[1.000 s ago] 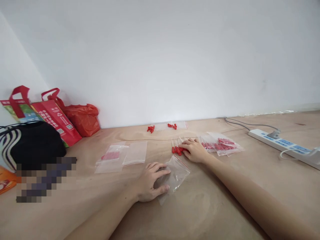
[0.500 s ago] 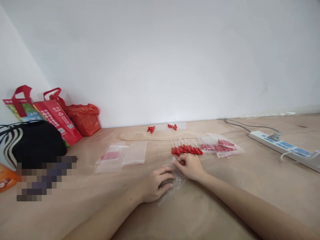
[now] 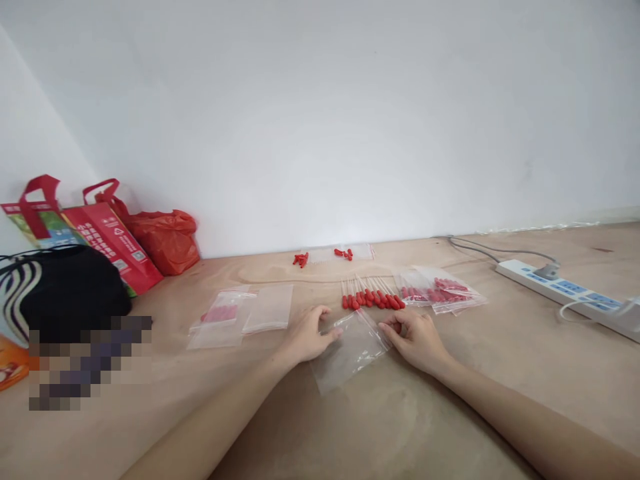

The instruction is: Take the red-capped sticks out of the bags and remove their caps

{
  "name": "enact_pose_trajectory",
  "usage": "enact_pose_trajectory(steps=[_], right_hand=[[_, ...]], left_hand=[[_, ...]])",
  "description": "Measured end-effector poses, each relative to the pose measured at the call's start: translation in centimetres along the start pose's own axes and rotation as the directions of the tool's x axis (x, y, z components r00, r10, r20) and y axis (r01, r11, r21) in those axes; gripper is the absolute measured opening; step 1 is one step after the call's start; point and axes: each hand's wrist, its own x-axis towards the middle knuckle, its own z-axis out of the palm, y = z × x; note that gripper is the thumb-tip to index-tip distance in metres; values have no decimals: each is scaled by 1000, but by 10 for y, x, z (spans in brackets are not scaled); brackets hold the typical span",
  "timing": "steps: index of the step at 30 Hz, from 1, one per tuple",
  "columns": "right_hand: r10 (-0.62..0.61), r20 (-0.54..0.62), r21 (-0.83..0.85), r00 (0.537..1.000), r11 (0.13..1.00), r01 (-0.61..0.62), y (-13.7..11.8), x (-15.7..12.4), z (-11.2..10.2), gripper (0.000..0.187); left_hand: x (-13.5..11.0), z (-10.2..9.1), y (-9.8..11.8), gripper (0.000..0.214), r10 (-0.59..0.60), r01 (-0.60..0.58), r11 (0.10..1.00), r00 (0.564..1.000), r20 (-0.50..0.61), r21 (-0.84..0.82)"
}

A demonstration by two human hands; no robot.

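A clear zip-lock bag (image 3: 350, 357) lies slantwise on the table between my hands, its zip edge toward the upper right. My left hand (image 3: 311, 335) is open at the bag's left side, thumb and forefinger apart, with the thumb tip over the bag. My right hand (image 3: 417, 339) has curled fingers, pinching the bag at its zip edge on the right. Just beyond lie several red-tipped white sticks (image 3: 373, 297) in a row, red ends toward me. Filled bags of red-tipped pieces (image 3: 445, 291) overlap to their right.
Left of my hands lie a flat clear bag (image 3: 270, 307) and one with red pieces (image 3: 220, 313). Loose red pieces (image 3: 301, 260) lie near the wall. A power strip (image 3: 565, 290) is at right; a black cap (image 3: 75, 290) and red bags (image 3: 163, 240) are at left.
My hands have moved apart, the left one up and left, the right one to the right. The bag, crumpled between them before, now lies spread out.
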Motion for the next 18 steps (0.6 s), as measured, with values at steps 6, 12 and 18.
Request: enact_pose_trajectory(steps=[6, 12, 18], right_hand=[[-18, 42, -21, 999, 1000, 18, -1, 1, 5, 24], [-35, 53, -20, 998, 999, 36, -3, 1, 4, 23], [-37, 50, -17, 998, 999, 37, -4, 1, 4, 22]], left_hand=[[4, -15, -4, 17, -35, 48, 998, 963, 268, -42], [18, -77, -73, 28, -417, 483, 865, 843, -340, 137], [24, -97, -113, 45, -534, 647, 738, 734, -421, 192]])
